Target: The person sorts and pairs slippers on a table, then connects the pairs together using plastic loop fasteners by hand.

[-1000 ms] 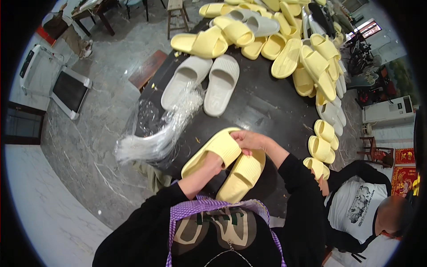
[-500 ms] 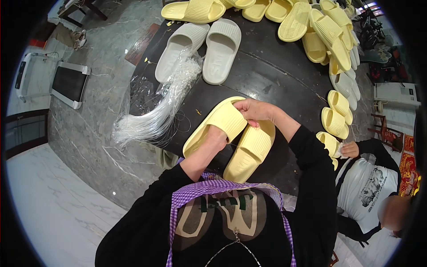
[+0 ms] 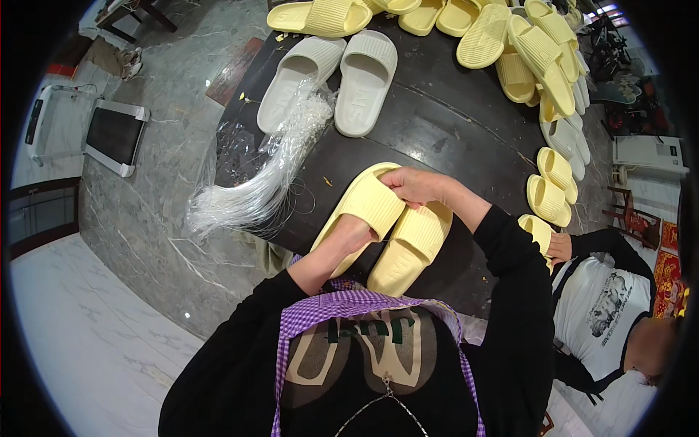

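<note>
Pair of yellow slides (image 3: pixel 393 226) side by side near on dark surface (image 3: pixel 451 131), long axes near-to-far; left hand (image 3: pixel 353 231) tucked inside left slide, right hand (image 3: pixel 411 186) pinching the straps together.

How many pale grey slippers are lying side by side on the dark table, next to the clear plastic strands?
2. One grey slipper lies beside the plastic strands; the other grey slipper sits to its right. More greyish ones may be hidden in the yellow pile at the table's right edge.
</note>
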Motion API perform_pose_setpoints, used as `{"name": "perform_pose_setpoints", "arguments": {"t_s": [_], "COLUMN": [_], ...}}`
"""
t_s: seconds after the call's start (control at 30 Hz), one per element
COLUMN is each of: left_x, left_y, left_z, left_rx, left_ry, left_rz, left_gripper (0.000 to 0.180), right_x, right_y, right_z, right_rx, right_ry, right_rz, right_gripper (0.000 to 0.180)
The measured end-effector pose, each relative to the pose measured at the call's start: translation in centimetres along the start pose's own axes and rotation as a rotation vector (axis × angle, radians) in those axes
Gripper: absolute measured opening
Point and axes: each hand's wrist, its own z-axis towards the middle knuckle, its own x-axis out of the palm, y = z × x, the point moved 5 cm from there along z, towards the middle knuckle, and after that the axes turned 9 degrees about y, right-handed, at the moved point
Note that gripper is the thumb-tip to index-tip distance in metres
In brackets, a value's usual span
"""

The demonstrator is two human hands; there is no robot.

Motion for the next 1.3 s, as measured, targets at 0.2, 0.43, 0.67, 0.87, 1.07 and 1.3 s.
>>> {"name": "perform_pose_setpoints", "arguments": {"t_s": [0.2, 0.43, 0.67, 0.87, 1.07, 1.3], "left_x": [0.0, -0.3, 0.2, -1.2, 2.0, 1.7], "left_y": [0.3, 0.4, 0.2, 1.6, -1.2, -1.3], "left_z": [-2.4, -1.2, -1.1, -2.4, -5.8, -7.8], "left_rx": [0.094, 0.143, 0.211, 0.180, 0.255, 0.033], "left_ry": [-0.054, -0.138, -0.097, -0.190, -0.268, -0.246], "left_rz": [0.140, 0.167, 0.070, 0.192, 0.651, 0.661], "left_gripper": [0.032, 0.035, 0.037, 0.037, 0.027, 0.025], "right_x": [0.4, 0.6, 1.1, 0.8, 0.1, 0.7], "right_y": [0.0, 0.4, 0.0, -0.1, 0.0, -0.7], "right_z": [0.8, 0.0, 0.1, 0.2, 0.2, 0.4], "right_rx": [-0.195, -0.143, -0.152, -0.127, -0.072, -0.085], "right_ry": [-0.048, 0.054, -0.008, -0.073, -0.062, -0.181], "right_rz": [-0.173, 0.074, 0.120, 0.059, -0.124, -0.095], "right_gripper": [0.018, 0.014, 0.013, 0.012, 0.011, 0.012]}}
